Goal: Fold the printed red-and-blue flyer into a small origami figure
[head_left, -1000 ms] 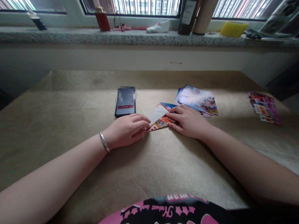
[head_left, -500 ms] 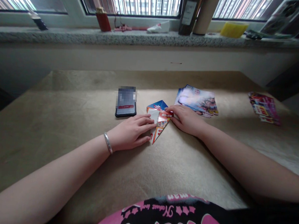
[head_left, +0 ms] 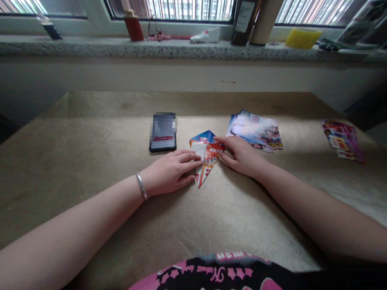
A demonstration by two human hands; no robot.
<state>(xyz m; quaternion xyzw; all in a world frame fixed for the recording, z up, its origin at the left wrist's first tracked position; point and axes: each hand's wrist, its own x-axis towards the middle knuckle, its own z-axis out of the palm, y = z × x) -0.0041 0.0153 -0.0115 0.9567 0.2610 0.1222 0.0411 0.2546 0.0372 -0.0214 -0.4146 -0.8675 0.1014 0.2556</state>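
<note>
A sheet of printed paper (head_left: 209, 154), folded into a kite shape with a blue top and orange and white flaps, lies on the table with its long point towards me. My left hand (head_left: 170, 172) rests flat on its left side, fingers stretched out and holding it down. At its right corner is my right hand (head_left: 241, 156), with the index finger over the paper and the thumb by the edge. Those fingers are curled round the corner, and part of it is hidden under them.
A phone (head_left: 163, 136) lies left of the paper. Behind my right hand is a pile of printed sheets (head_left: 258, 127), and more leaflets (head_left: 342, 141) lie far right. Bottles (head_left: 243, 21), a red container (head_left: 134, 26) and a yellow block (head_left: 302, 39) stand on the stone windowsill (head_left: 173, 52).
The right flap now lies flatter, showing more of its orange print. My right thumb has shifted slightly down along the edge, and my left hand has barely moved.
</note>
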